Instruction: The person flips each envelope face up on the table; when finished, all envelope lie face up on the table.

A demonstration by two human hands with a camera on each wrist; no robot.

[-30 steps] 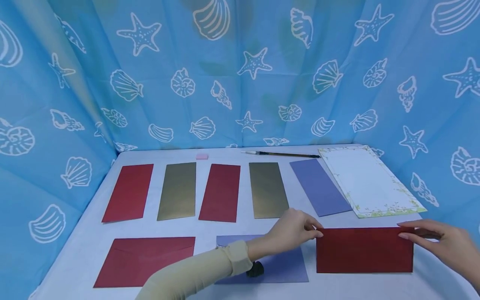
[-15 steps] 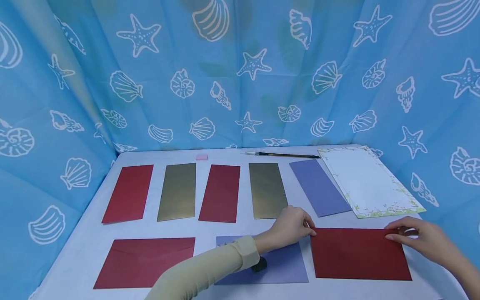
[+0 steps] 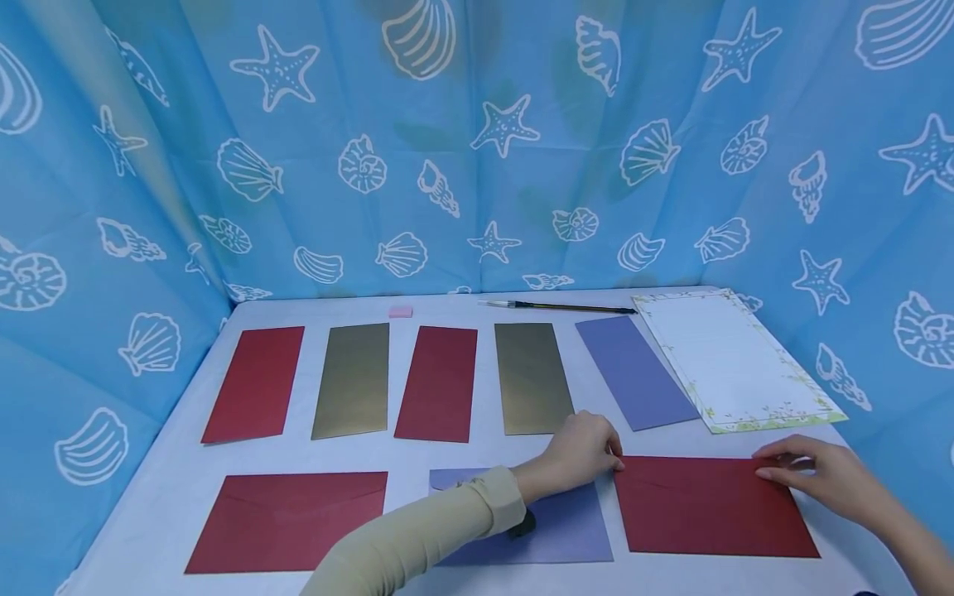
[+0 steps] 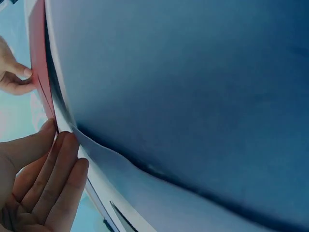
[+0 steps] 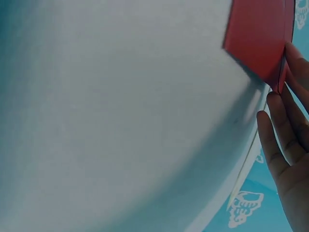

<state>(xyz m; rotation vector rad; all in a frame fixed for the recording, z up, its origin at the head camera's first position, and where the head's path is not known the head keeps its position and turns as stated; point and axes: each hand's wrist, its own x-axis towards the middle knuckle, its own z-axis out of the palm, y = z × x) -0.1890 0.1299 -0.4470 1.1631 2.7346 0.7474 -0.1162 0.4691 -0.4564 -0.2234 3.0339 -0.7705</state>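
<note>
A dark red envelope [image 3: 715, 509] lies at the table's front right in the head view, its flap side up. My left hand [image 3: 581, 451] pinches its far left corner between thumb and fingers. At its far right corner my right hand [image 3: 823, 480] pinches the edge the same way. The right wrist view shows the red envelope [image 5: 258, 38] with its corner between the thumb and fingers of my right hand [image 5: 289, 121]. Under my left forearm is a purple envelope [image 3: 551, 530], partly hidden. Another red envelope [image 3: 291, 521] lies to its left.
Behind stands a row: a red envelope [image 3: 253, 385], gold envelope [image 3: 352, 381], red envelope [image 3: 437, 383], gold envelope [image 3: 533, 377] and purple envelope [image 3: 633, 372]. Farther back are a pink eraser [image 3: 401, 312], a brush [image 3: 562, 306] and a bordered sheet [image 3: 738, 360]. A blue curtain [image 3: 477, 165] encloses the table.
The red envelope between my hands has tipped from nearly upright to flatter on the table, its flap side now showing. Both hands have shifted slightly left.
</note>
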